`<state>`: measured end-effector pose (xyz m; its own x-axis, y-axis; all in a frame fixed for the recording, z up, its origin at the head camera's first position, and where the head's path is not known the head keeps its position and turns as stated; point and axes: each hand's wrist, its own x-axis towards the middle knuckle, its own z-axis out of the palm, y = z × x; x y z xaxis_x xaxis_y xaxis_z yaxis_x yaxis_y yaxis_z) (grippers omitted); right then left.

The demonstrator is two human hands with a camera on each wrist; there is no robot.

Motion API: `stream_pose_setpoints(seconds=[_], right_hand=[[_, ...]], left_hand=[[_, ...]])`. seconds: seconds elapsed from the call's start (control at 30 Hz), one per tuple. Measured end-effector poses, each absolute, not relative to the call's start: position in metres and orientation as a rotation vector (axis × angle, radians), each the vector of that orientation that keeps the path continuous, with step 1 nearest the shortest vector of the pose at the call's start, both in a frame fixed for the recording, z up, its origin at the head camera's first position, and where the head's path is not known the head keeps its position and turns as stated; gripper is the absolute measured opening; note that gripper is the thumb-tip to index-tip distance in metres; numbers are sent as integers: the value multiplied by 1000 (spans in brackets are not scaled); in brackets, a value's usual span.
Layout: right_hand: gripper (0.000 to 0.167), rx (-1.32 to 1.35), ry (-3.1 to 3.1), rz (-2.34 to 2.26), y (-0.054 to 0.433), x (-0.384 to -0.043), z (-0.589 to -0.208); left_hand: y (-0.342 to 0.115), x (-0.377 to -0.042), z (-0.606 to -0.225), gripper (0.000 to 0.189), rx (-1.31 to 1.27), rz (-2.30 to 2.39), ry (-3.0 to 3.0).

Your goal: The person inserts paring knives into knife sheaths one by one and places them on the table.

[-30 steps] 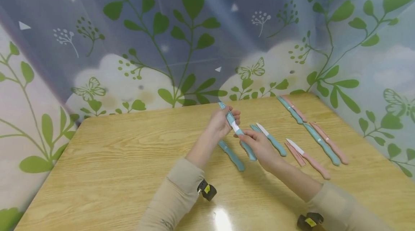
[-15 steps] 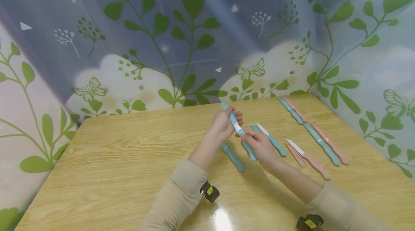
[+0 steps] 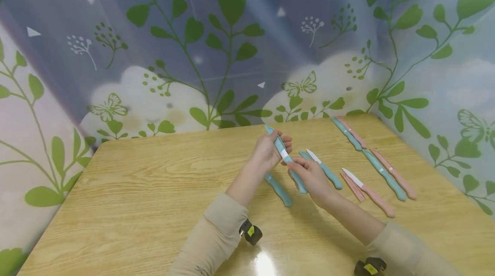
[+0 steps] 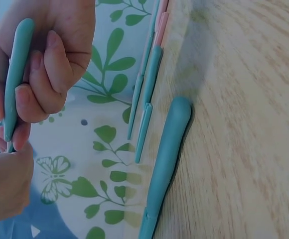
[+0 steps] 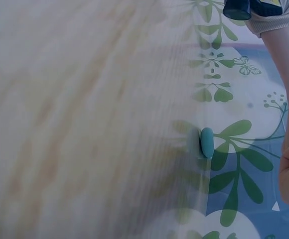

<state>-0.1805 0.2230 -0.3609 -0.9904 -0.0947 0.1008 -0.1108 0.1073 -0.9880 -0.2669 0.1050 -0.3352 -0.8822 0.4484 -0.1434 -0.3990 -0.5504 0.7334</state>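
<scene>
Both hands hold one blue paring knife (image 3: 298,179) tilted above the table. My left hand (image 3: 264,151) grips its blue sheath (image 3: 279,145), thumb along the top. The handle is pinched by my right hand (image 3: 317,181), and a short strip of white blade (image 3: 284,154) shows between handle and sheath. In the left wrist view, the right fingers curl round the blue handle (image 4: 18,69). Beneath the hands lies another blue knife (image 3: 280,192), its far end hidden behind the left hand. A blue knife (image 3: 328,175) with bare white blade lies right of them, beside a blue sheath (image 3: 304,154).
Farther right, a pink knife (image 3: 377,200) lies unsheathed next to its pink sheath (image 3: 353,188). Two pairs of sheathed knives, a blue knife (image 3: 384,177) and pink knife (image 3: 396,175) among them, line the right side. A printed curtain (image 3: 174,52) hangs behind the wooden table (image 3: 135,190).
My left hand has shifted slightly right with the sheath, toward the right hand, which stays nearly still on the handle. The knives on the table lie as before.
</scene>
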Motion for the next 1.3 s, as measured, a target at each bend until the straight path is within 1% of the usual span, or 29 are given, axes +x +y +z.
stream_pose_setpoints(seconds=[0.27, 0.53, 0.8, 1.0, 1.2, 1.3], right_hand=[[37, 201, -2317, 2099, 226, -181, -361], [24, 155, -2340, 2054, 227, -182, -363], [33, 197, -2455, 1971, 232, -183, -364], [35, 268, -2661, 1903, 249, -189, -365], [30, 323, -2874, 1481, 273, -188, -361], [25, 367, -2872, 1165, 287, -189, -359]], left_hand=[[109, -264, -337, 17, 102, 2379, 1160], [111, -260, -343, 18, 103, 2327, 1221], [112, -259, -345, 15, 128, 2319, 1242], [114, -261, -345, 21, 97, 2286, 1316], [115, -264, -347, 28, 175, 2174, 1593], [115, -269, -348, 24, 216, 2121, 1757]])
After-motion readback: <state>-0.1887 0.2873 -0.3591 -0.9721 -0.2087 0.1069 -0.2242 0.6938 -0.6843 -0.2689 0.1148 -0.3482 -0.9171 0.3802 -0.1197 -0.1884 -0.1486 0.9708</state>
